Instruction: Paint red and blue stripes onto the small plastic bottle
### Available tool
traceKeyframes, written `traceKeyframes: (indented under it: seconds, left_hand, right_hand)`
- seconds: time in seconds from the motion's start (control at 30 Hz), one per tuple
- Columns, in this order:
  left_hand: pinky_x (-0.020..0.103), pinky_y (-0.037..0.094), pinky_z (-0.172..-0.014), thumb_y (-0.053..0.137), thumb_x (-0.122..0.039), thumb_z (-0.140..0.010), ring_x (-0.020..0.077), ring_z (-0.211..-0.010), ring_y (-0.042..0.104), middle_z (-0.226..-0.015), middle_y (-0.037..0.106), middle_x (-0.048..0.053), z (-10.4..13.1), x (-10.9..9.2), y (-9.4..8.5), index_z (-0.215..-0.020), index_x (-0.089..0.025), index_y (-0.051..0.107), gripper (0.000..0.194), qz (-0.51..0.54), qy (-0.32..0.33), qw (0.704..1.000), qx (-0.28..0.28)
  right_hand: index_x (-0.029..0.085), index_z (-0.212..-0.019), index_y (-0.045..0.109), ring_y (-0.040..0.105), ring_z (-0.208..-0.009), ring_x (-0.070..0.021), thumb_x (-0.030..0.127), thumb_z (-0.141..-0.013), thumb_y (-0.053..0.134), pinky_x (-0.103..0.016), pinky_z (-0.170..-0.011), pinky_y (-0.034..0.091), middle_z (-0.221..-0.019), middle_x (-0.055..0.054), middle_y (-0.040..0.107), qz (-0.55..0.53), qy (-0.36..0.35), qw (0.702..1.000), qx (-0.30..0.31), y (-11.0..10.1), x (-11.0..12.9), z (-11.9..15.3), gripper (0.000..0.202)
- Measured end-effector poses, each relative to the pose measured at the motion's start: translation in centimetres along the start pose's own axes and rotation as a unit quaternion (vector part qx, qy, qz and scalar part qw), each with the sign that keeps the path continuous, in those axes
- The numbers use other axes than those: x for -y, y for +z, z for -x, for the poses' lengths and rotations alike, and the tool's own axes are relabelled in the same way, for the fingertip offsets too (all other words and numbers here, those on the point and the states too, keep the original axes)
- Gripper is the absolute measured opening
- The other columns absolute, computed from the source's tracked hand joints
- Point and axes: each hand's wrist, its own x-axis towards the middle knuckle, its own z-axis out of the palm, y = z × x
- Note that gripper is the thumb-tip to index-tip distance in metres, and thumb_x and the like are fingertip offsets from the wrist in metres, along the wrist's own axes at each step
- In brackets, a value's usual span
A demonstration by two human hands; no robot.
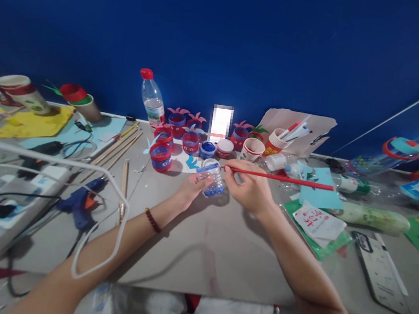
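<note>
Your left hand (pixel 198 190) grasping one bottle (pixel 214 184), your right fingers pinching one brush (pixel 280 178), two paint jars (pixel 208 150) standing behind the bottle.

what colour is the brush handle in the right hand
The brush handle is red; the head view shows it.

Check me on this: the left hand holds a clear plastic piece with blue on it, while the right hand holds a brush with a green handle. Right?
Not quite: the head view shows the brush handle is red. The right hand does hold it, and the left hand holds the plastic piece.
</note>
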Motion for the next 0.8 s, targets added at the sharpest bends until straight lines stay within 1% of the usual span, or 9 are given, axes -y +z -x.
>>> traceKeyframes:
  seconds: [0.1,0.27,0.4,0.47,0.6,0.67,0.8]
  left_hand:
    - [0.032,0.049,-0.082,0.089,-0.047,-0.063,0.0191,-0.086,0.067,-0.096,0.076,0.008,0.1,-0.1,0.2,-0.101,-0.015,0.075,0.051,0.003,0.004,1.000,-0.001]
    - [0.029,0.048,-0.075,0.089,-0.046,-0.063,0.0175,-0.080,0.065,-0.089,0.075,0.007,0.2,-0.2,0.3,-0.095,-0.014,0.076,0.047,0.003,0.012,1.000,-0.002]
    - [0.030,0.048,-0.078,0.086,-0.049,-0.068,0.0185,-0.084,0.066,-0.095,0.075,0.009,0.1,-0.1,0.2,-0.100,-0.013,0.075,0.049,-0.009,0.007,1.000,0.016]
    - [0.030,0.048,-0.079,0.085,-0.050,-0.068,0.0191,-0.087,0.067,-0.098,0.075,0.009,0.0,0.0,0.2,-0.102,-0.013,0.074,0.051,-0.017,0.008,1.000,0.015]
    - [0.030,0.048,-0.080,0.085,-0.050,-0.068,0.0196,-0.089,0.067,-0.098,0.075,0.009,-0.1,0.1,0.1,-0.103,-0.013,0.074,0.052,-0.019,0.010,1.000,0.012]
    - [0.030,0.048,-0.081,0.086,-0.050,-0.066,0.0192,-0.088,0.066,-0.097,0.075,0.008,0.0,0.1,0.2,-0.102,-0.014,0.074,0.053,-0.009,0.009,1.000,0.010]
    - [0.030,0.048,-0.080,0.091,-0.049,-0.059,0.0172,-0.084,0.066,-0.093,0.075,0.007,0.1,-0.1,0.4,-0.097,-0.015,0.075,0.054,0.007,0.005,1.000,-0.007]
  right_hand:
    - [0.021,-0.089,0.068,0.070,-0.079,-0.0222,0.017,-0.091,0.051,-0.034,-0.074,0.055,-0.083,-0.007,0.076,-0.020,-0.008,1.000,0.003,0.0,0.6,0.2,0.017]
    - [0.022,-0.091,0.069,0.071,-0.077,-0.0222,0.016,-0.089,0.054,-0.034,-0.073,0.055,-0.083,-0.007,0.076,-0.028,-0.013,0.999,0.008,0.3,1.3,0.6,0.016]
    - [0.023,-0.089,0.069,0.071,-0.077,-0.0222,0.017,-0.088,0.055,-0.034,-0.073,0.056,-0.081,-0.006,0.076,-0.040,-0.018,0.999,0.001,0.6,1.5,0.7,0.016]
    - [0.023,-0.089,0.069,0.072,-0.077,-0.0224,0.019,-0.089,0.054,-0.034,-0.072,0.057,-0.082,-0.006,0.077,-0.052,-0.021,0.998,0.002,0.7,1.6,0.7,0.016]
    - [0.023,-0.089,0.070,0.072,-0.076,-0.0224,0.019,-0.090,0.053,-0.033,-0.071,0.057,-0.083,-0.006,0.077,-0.057,-0.017,0.998,0.004,0.9,1.6,0.5,0.017]
    - [0.023,-0.089,0.070,0.072,-0.075,-0.0223,0.018,-0.090,0.053,-0.033,-0.070,0.057,-0.081,-0.006,0.077,-0.051,-0.009,0.999,0.006,0.9,1.4,0.5,0.018]
    - [0.023,-0.086,0.069,0.071,-0.075,-0.0220,0.017,-0.090,0.053,-0.033,-0.072,0.057,-0.080,-0.006,0.076,-0.042,0.002,0.999,0.012,0.9,1.1,0.5,0.018]
